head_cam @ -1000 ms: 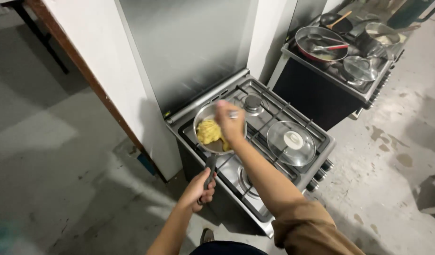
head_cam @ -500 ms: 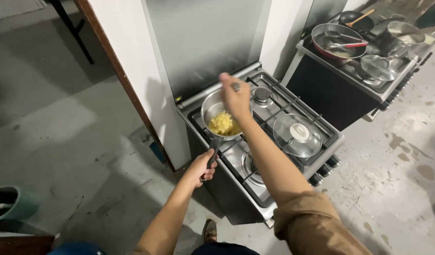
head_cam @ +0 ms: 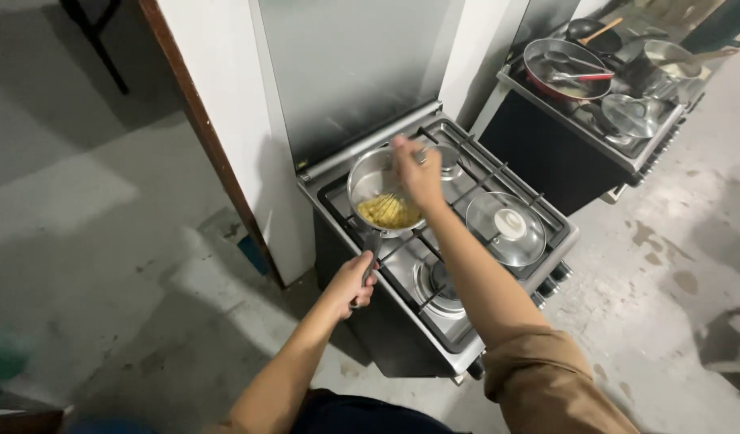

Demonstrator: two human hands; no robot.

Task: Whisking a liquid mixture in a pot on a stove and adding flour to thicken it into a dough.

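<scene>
The left hand [head_cam: 350, 283] has its grip wrapped shut around the dark handle [head_cam: 371, 261] of a small steel saucepan [head_cam: 383, 186]. The saucepan sits on the rear left burner of a gas stove [head_cam: 454, 321], just beyond that hand, and holds a heap of yellow food [head_cam: 388, 211] on the side nearest the handle. The right hand [head_cam: 417, 173] hovers over the saucepan's far rim, its grip pinched around a thin utensil [head_cam: 394, 197] whose wire end reaches down into the yellow food; whether it is a whisk or a fork is too blurred to tell. To the right of that hand, a glass lid [head_cam: 505, 229] with a white knob lies on the right burner grate. Nearer than the left hand's grip, the front burner [head_cam: 438, 281] stands bare. Well beyond the right hand, a second stove [head_cam: 579, 128] carries a red pan [head_cam: 564, 71], a steel pot [head_cam: 659, 60] and another glass lid [head_cam: 632, 115].
</scene>
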